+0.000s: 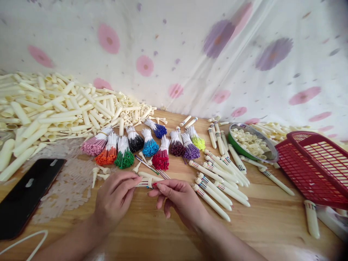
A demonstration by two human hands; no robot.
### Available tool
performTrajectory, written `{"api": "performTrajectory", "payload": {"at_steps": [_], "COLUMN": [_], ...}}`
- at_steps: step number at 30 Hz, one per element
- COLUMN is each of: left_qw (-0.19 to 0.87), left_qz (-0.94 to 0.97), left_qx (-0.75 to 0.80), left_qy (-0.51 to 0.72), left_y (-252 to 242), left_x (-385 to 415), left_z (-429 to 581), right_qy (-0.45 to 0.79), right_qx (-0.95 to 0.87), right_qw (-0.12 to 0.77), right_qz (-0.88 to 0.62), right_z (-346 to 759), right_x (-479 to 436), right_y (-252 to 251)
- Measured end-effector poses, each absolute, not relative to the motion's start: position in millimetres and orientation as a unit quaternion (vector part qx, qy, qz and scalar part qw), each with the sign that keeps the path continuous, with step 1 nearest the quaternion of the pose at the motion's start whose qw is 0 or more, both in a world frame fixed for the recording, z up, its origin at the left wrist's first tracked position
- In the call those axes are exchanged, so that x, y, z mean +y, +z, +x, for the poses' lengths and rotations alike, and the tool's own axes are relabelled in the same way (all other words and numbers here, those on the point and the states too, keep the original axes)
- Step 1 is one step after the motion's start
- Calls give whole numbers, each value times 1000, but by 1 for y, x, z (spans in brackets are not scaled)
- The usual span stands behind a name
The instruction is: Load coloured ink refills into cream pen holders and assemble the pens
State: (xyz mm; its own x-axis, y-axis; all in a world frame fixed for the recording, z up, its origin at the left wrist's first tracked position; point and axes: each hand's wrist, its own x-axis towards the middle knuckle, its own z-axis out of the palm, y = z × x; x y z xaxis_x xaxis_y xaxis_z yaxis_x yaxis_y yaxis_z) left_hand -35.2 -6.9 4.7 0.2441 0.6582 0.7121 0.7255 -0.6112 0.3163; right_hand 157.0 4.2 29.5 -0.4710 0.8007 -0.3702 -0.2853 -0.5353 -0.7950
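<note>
Held pen (146,182) above table (266,212) in left hand (115,194); pinched red piece (154,185) at its end with right hand (178,197). Had finished-looking pens (212,203) at right; had barrels (58,108) and bundled refills (161,156) seemingly not yet joined.

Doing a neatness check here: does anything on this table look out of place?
Slightly: a few loose pen refills lie near the red refill bunch, odd because most refills are bunched by colour.

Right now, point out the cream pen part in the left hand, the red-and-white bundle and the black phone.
Cream pen part (144,182): head view, on its exposed side.
Red-and-white bundle (161,160): head view, on its red ends.
Black phone (27,198): head view, mid-screen.
</note>
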Motion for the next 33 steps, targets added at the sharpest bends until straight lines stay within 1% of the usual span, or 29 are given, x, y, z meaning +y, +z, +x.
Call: {"api": "performTrajectory", "payload": {"at_steps": [4, 9, 17, 20, 27, 33], "left_qw": [34, 23, -8, -31, -128, -171], "left_qz": [-790, -785, -777, -771, -742, -744], "left_qx": [-437, -442, -444, -446, -465, -456], "left_qy": [-428, -433, -447, -454, -465, -458], "left_y": [5, 6, 4, 4, 0, -1], "left_x": [-7, -8, -10, -11, -14, -13], "left_z": [-34, -33, -30, -27, -24, -26], "right_qy": [753, 669, 595, 557, 476, 351], "right_qx": [-388, -479, -595, -638, -730, -823], "right_qw": [350, 368, 355, 342, 334, 327], "right_qz": [-400, -434, -408, -407, -359, -303], "right_z": [157, 156, 155, 158, 169, 176], "right_x": [4, 3, 3, 3, 12, 17], "right_y": [28, 26, 22, 17, 15, 22]}}
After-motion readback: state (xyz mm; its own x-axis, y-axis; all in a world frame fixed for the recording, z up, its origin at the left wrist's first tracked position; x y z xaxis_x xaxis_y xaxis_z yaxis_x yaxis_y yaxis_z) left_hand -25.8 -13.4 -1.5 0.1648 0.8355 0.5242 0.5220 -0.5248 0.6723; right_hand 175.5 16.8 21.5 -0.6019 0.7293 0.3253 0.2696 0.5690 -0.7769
